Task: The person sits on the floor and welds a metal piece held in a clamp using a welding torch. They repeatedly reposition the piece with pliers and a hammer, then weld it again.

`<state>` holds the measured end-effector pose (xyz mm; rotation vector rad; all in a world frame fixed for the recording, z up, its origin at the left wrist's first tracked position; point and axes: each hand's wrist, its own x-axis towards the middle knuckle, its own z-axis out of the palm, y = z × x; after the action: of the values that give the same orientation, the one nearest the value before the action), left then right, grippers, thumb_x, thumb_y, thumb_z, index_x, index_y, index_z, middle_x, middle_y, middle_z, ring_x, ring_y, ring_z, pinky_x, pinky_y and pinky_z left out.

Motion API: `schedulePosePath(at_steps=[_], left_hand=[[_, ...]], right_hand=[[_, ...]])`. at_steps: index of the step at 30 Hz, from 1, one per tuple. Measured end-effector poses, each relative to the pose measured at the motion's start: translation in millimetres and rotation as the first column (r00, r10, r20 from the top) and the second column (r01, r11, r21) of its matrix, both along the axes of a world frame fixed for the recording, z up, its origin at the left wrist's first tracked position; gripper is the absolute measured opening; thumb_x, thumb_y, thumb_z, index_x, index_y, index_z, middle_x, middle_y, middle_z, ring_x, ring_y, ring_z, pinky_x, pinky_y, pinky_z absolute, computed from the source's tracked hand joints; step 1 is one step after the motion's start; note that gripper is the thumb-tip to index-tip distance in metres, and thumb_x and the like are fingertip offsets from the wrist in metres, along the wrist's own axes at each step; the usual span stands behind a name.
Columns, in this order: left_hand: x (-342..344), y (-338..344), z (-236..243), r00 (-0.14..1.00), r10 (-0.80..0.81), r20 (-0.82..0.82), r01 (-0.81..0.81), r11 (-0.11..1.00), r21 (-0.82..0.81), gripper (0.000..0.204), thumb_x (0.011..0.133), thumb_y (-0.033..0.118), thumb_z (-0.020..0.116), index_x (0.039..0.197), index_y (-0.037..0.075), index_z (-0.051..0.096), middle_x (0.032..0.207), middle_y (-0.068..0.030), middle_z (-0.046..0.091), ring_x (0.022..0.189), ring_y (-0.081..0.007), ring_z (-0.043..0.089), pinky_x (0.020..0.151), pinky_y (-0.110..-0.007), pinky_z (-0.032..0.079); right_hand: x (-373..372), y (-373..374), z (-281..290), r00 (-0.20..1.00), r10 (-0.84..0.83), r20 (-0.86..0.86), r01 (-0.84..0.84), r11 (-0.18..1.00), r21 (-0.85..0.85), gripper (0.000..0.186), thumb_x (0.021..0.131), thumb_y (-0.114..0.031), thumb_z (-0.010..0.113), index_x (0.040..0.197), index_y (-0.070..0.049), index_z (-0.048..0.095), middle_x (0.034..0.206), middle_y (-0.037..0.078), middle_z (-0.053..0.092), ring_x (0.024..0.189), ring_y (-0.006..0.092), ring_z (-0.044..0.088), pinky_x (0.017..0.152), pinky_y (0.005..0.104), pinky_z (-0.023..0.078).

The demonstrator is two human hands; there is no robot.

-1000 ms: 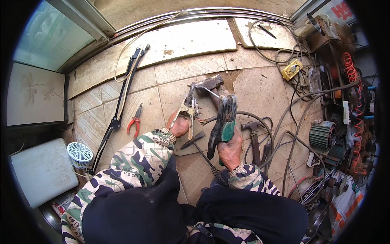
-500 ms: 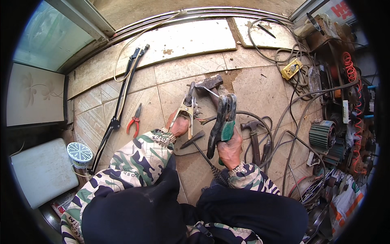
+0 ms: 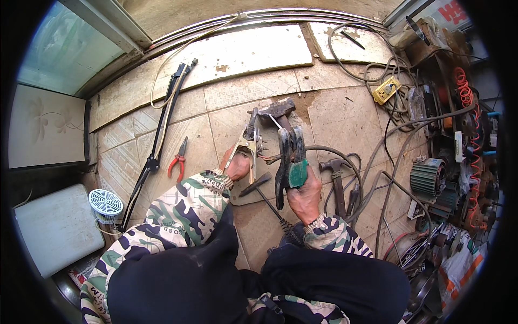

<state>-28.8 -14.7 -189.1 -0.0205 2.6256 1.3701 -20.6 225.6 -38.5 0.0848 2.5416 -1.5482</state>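
We judge the rod [image 3: 275, 122] already seated in the green-and-black holder [image 3: 296, 174], its tip near the dark hammer [image 3: 277, 108], but cannot tell what work remains. Our right hand [image 3: 306, 201], held forward with forearm angled inward, has its grip closed round the holder; our left hand [image 3: 237, 167], low over the floor [image 3: 186, 116], wraps the metal clamp [image 3: 246, 146].

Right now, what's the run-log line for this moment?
left hand: at metal clamp, grip unclear | right hand: gripping green-black electrode holder | tile floor: red-handled pliers, claw hammer
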Motion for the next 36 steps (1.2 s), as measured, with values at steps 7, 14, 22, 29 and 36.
schedulePosePath(at_steps=[7, 14, 22, 29, 36], left_hand=[[5.4, 1.8, -7.9, 0.973, -0.017, -0.23, 0.011, 1.0, -0.024, 0.02, 0.089, 0.01, 0.049, 0.099, -0.002, 0.062, 0.093, -0.0223, 0.062, 0.087, -0.0359, 0.059, 0.083, -0.044, 0.05], [1.3, 4.6, 15.4, 0.997, -0.026, -0.072, 0.027, 1.0, 0.006, 0.007, 0.089, 0.009, 0.049, 0.089, 0.005, 0.055, 0.082, -0.0152, 0.055, 0.08, -0.0306, 0.055, 0.074, -0.04, 0.046], [2.0, 7.4, 6.7, 0.993, 0.032, -0.112, -0.023, 0.997, 0.08, 0.006, 0.088, 0.007, 0.05, 0.089, 0.006, 0.057, 0.085, -0.0138, 0.056, 0.081, -0.0278, 0.056, 0.074, -0.039, 0.047], [2.5, 6.5, 0.9, 0.99, 0.068, -0.125, -0.025, 0.948, 0.317, 0.008, 0.087, 0.007, 0.053, 0.09, 0.005, 0.059, 0.087, -0.0156, 0.058, 0.085, -0.0281, 0.058, 0.074, -0.041, 0.048], [2.5, 6.2, -14.7, 0.986, 0.152, -0.074, -0.059, 0.721, 0.691, 0.008, 0.086, 0.009, 0.054, 0.089, 0.004, 0.06, 0.086, -0.0171, 0.059, 0.081, -0.0304, 0.059, 0.071, -0.043, 0.048]], right_hand=[[-2.3, 1.9, -5.5, 1.0, 0.011, -0.011, -0.012, 0.996, -0.086, 0.033, 0.074, 0.006, 0.057, 0.105, 0.002, 0.065, 0.08, 0.011, 0.069, 0.074, 0.0189, 0.068, 0.07, 0.0321, 0.054], [-6.0, 4.9, -2.8, 0.999, -0.003, 0.036, 0.011, 0.977, -0.215, 0.032, 0.078, 0.004, 0.063, 0.11, 0.001, 0.066, 0.083, 0.013, 0.072, 0.078, 0.0195, 0.072, 0.074, 0.0316, 0.055], [-5.8, 3.2, 1.4, 0.997, 0.008, -0.076, -0.01, 1.0, -0.023, 0.028, 0.074, 0.005, 0.054, 0.099, 0.002, 0.063, 0.076, 0.006, 0.065, 0.068, 0.0183, 0.063, 0.066, 0.0321, 0.052], [-15.1, 4.3, 7.7, 0.998, -0.016, 0.068, 0.031, 0.975, -0.222, 0.028, 0.076, 0.007, 0.056, 0.101, 0.002, 0.066, 0.083, 0.009, 0.071, 0.078, 0.0156, 0.067, 0.073, 0.03, 0.053], [-13.2, -1.7, 13.6, 0.998, -0.056, 0.02, 0.059, 0.977, -0.204, 0.028, 0.075, 0.005, 0.058, 0.102, 0.003, 0.066, 0.08, 0.011, 0.07, 0.076, 0.0165, 0.067, 0.072, 0.0314, 0.053]])
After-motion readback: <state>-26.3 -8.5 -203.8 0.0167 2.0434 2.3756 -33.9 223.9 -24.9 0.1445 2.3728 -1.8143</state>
